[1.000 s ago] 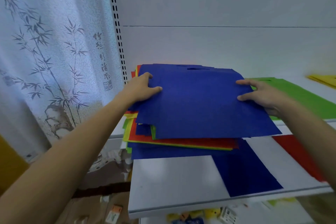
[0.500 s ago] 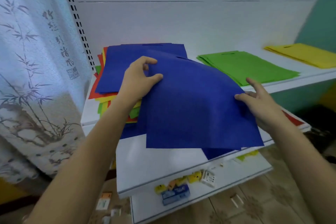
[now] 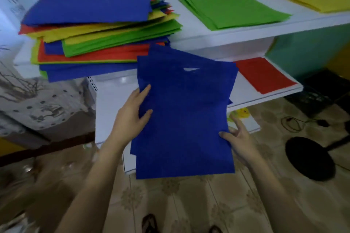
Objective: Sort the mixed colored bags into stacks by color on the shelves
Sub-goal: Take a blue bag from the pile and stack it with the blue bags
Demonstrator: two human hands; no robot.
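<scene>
blue bag (image 3: 185,119) hangs flat over the lower shelf (image 3: 113,108), handle slot away from the person. left hand (image 3: 132,119) pinches its left edge, thumb on top. right hand (image 3: 236,138) pinches the right edge. two grips keep it square, i reckon, for landing on the blue stack (image 3: 233,79) beneath. mixed pile (image 3: 98,39) waits up top.

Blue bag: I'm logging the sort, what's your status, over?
Left hand and right hand both grip the blue bag by its side edges. Bag over lower shelf, blue edges showing beneath. Nothing visible in the way.
</scene>
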